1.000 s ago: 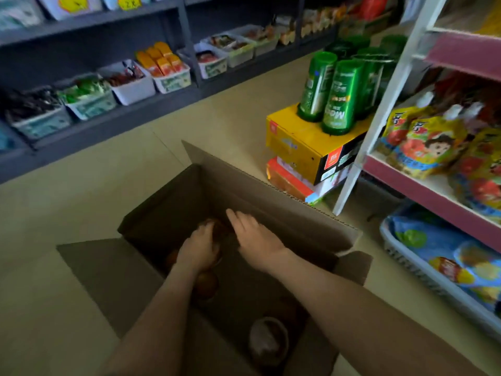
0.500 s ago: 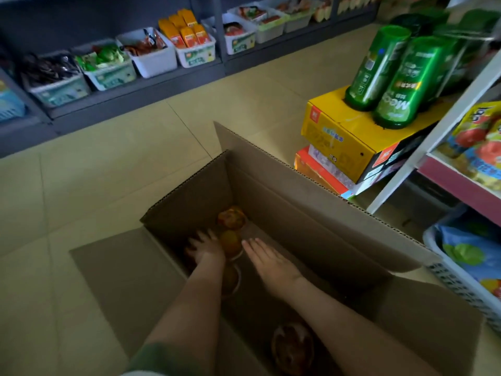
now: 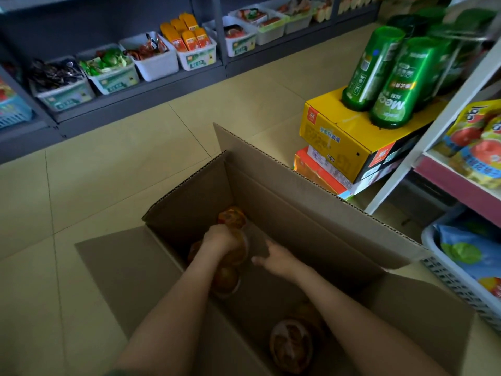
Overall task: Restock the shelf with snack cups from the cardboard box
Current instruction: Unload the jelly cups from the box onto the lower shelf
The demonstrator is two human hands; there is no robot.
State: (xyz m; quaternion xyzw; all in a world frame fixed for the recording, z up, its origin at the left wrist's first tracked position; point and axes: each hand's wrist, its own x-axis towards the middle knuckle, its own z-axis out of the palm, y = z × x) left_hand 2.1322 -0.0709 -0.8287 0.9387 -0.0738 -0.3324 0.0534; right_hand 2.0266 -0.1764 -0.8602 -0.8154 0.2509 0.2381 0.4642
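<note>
An open cardboard box [image 3: 311, 213] stands on the floor in front of me with both my arms reaching into it. Several clear snack cups with orange-brown contents lie on its dim bottom. My left hand [image 3: 219, 238] grips one snack cup [image 3: 240, 249] at the box's far left side. Another cup [image 3: 231, 218] sits just beyond it, one [image 3: 226, 279] lies below my wrist, and one [image 3: 291, 346] rests near the front. My right hand [image 3: 276, 260] hovers next to the gripped cup with fingers spread and holds nothing.
A white-and-pink shelf [image 3: 455, 183] with snack pouches stands to the right, above a white basket [image 3: 461, 280]. Stacked yellow and orange cartons [image 3: 344, 147] carrying green canisters [image 3: 393, 85] sit beyond the box. A dark shelf [image 3: 141, 101] with white bins runs along the far side.
My left hand has closed round a snack cup and raised it slightly. My right hand has shifted a little right, fingers spreading. The camera has tilted further down.
</note>
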